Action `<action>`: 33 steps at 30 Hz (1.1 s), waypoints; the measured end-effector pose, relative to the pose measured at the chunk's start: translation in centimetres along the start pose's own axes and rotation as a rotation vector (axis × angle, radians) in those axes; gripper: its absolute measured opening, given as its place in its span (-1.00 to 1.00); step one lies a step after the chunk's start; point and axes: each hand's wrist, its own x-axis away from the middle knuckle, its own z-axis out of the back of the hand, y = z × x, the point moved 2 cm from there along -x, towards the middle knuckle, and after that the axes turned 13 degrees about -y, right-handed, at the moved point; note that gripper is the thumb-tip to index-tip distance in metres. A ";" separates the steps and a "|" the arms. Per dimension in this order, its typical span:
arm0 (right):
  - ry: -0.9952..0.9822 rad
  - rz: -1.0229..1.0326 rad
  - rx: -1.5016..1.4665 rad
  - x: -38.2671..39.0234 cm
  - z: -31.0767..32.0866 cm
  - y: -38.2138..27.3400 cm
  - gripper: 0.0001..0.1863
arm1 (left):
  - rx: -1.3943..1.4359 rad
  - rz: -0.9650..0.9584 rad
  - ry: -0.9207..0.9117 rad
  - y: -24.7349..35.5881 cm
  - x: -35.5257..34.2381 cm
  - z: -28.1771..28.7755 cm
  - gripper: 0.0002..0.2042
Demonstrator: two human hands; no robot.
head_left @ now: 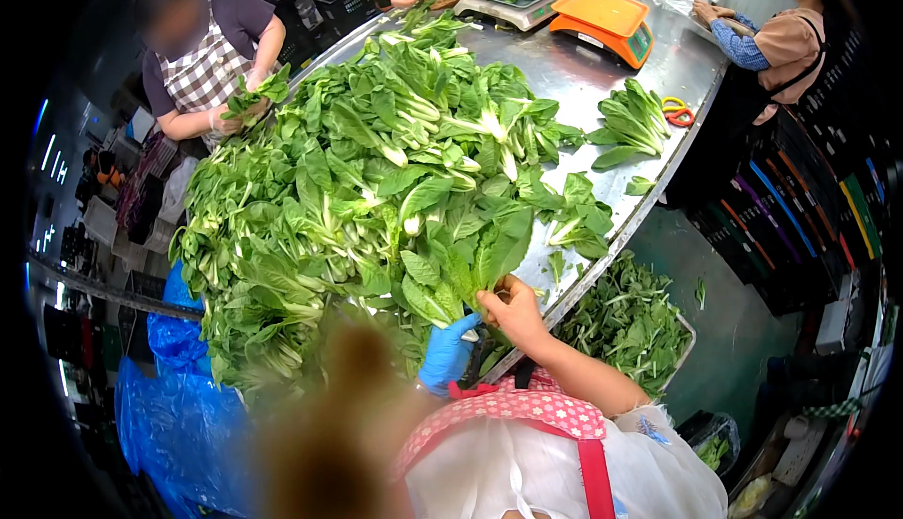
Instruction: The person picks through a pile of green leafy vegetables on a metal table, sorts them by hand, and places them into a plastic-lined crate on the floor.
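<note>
My left hand (445,357), in a blue glove, is closed around the pale stem end of a leafy green (494,254) at the near edge of the metal table. Beside it my bare right hand (515,310) pinches the lower part of the same green between thumb and fingers. The leaves fan out away from me, over a large heap of leafy greens (357,166). To the right of the heap, a small loose bunch (576,216) lies near the table edge. My fingertips partly cover the stems.
On the metal table (555,72) are a neat bunch (632,124), scissors (679,112) and an orange scale (602,13). A crate of leaves (625,326) stands below on the right. Blue plastic (179,425) hangs at left. A co-worker (212,58) handles greens across the heap; others stand farther away.
</note>
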 end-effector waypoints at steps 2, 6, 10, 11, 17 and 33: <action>0.013 0.008 -0.004 0.1 -0.2 -0.1 -0.72 | 0.115 0.023 -0.038 -0.2 0.0 0.3 -0.67; 0.011 -0.011 0.041 0.3 -0.3 -0.5 -0.72 | 0.237 0.115 -0.112 -2.4 -0.6 3.3 -0.71; -0.001 -0.009 0.045 0.4 -0.5 -0.8 -0.73 | 0.369 0.230 -0.072 -3.0 -0.6 3.5 -0.70; 0.007 0.015 0.078 0.3 -0.4 -0.5 -0.74 | 0.411 0.256 -0.049 -2.6 -0.5 2.7 -0.68; 0.013 0.022 0.161 0.5 -0.5 -0.9 -0.76 | 0.426 0.238 -0.072 -1.9 -0.1 1.9 -0.64; 0.246 0.157 1.414 -3.7 12.4 -2.2 -0.72 | 0.019 0.048 -0.023 0.7 0.6 2.9 -0.57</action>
